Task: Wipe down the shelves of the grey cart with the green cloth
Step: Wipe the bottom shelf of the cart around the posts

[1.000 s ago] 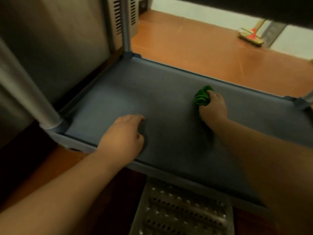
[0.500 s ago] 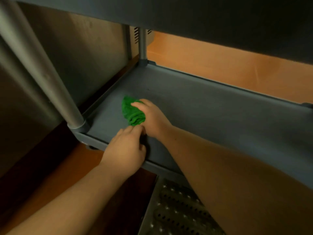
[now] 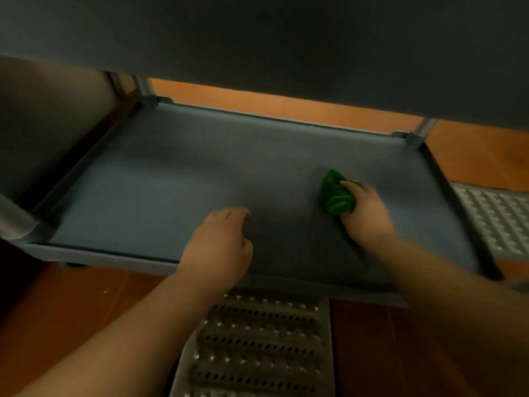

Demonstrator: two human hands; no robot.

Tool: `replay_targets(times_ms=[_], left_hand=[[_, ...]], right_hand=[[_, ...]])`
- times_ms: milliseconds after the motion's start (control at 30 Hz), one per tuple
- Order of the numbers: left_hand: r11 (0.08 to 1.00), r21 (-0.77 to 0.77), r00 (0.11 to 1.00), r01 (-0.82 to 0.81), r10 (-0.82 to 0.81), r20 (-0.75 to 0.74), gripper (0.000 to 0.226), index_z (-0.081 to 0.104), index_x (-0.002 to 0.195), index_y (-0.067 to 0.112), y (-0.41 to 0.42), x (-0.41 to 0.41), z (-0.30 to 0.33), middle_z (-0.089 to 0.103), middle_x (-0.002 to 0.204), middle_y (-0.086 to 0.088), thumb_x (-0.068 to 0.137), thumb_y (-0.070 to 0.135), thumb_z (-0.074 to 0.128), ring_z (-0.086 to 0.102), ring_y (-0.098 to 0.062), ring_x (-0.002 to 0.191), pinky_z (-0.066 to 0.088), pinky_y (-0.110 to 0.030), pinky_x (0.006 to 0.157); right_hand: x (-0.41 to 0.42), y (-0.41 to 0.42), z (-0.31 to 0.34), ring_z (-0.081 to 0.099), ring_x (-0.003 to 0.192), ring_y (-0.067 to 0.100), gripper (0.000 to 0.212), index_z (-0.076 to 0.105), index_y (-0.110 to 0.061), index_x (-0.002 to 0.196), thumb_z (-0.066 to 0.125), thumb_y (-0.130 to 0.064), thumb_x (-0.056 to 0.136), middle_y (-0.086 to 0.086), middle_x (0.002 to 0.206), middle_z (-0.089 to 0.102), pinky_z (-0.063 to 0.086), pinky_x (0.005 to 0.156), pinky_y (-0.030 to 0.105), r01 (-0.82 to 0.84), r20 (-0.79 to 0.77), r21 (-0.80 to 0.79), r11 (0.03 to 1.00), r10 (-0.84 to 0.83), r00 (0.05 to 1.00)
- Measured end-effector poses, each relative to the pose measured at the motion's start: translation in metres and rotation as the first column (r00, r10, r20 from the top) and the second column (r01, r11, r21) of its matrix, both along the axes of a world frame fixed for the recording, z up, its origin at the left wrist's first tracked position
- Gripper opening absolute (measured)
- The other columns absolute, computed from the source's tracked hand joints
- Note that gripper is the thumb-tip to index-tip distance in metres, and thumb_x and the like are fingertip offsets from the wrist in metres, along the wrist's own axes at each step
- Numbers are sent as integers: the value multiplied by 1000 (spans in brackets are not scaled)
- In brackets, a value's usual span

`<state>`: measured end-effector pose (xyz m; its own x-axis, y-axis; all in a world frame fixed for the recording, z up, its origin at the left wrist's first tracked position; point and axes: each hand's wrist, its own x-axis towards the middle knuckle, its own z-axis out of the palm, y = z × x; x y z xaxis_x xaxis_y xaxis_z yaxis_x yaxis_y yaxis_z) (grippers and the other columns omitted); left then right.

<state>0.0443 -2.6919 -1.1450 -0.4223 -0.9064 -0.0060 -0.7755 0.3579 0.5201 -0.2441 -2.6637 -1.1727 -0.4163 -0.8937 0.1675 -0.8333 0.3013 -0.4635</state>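
Observation:
The grey cart's lower shelf [image 3: 171,179] fills the middle of the view, a flat tray with a raised rim. My right hand [image 3: 365,213] grips a bunched green cloth [image 3: 335,196] and presses it on the right half of the shelf. Near the front rim, my left hand [image 3: 220,247] rests on the shelf with its fingers curled and nothing in it. The underside of the shelf above [image 3: 286,38] covers the top of the view.
Metal posts stand at the shelf corners: front left [image 3: 13,222], back left [image 3: 143,87], back right [image 3: 423,130]. A perforated metal floor grate [image 3: 257,348] lies under the front rim and another [image 3: 498,219] to the right. A steel panel [image 3: 51,116] is on the left.
My right hand swept the green cloth from the front left corner of the shelf over to the right half. My left hand stayed near the front rim. The camera view shifted right.

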Motion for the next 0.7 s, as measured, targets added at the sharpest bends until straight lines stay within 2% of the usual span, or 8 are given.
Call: replay_targets(times_ms=[100, 300, 433, 533, 700], left_hand=[[998, 24, 998, 58, -59, 28, 53, 42, 142, 24, 10, -13, 1, 47, 142, 2, 89, 18, 49, 41, -18, 131, 36, -33, 108], [994, 58, 995, 91, -93, 24, 54, 40, 143, 24, 7, -20, 3, 46, 143, 1, 90, 18, 50, 44, -19, 128, 41, -37, 105], [995, 83, 999, 47, -46, -4, 55, 39, 143, 27, 3, -12, 4, 46, 143, 0, 90, 19, 51, 49, -21, 123, 44, -39, 103], [996, 84, 999, 22, -19, -42, 55, 41, 142, 29, -2, -5, 6, 48, 140, -2, 89, 19, 52, 55, -22, 114, 48, -41, 97], [998, 57, 998, 19, -16, -56, 54, 40, 143, 25, -7, 11, 11, 46, 144, 0, 91, 19, 50, 44, -19, 130, 39, -36, 107]], right_hand=[[-42, 49, 0, 50, 123, 43, 55, 55, 0, 135, 65, 0, 81, 28, 133, 53, 34, 109, 35, 144, -14, -3, 990, -144, 990], [-70, 92, -3, 44, 129, 43, 60, 49, -6, 142, 61, -2, 83, 25, 143, 44, 33, 115, 45, 343, 11, 59, 938, -344, 939], [-55, 89, -7, 41, 131, 45, 63, 45, -9, 145, 59, -5, 84, 24, 146, 39, 31, 116, 44, 416, 51, 69, 907, -419, 906], [-25, 73, -9, 47, 125, 48, 60, 49, -5, 142, 60, -3, 83, 26, 143, 41, 33, 114, 43, 393, 96, 33, 919, -395, 914], [42, 35, -16, 55, 115, 45, 57, 57, -2, 134, 63, 2, 77, 25, 135, 50, 40, 108, 40, 245, 133, -39, 969, -238, 962]])
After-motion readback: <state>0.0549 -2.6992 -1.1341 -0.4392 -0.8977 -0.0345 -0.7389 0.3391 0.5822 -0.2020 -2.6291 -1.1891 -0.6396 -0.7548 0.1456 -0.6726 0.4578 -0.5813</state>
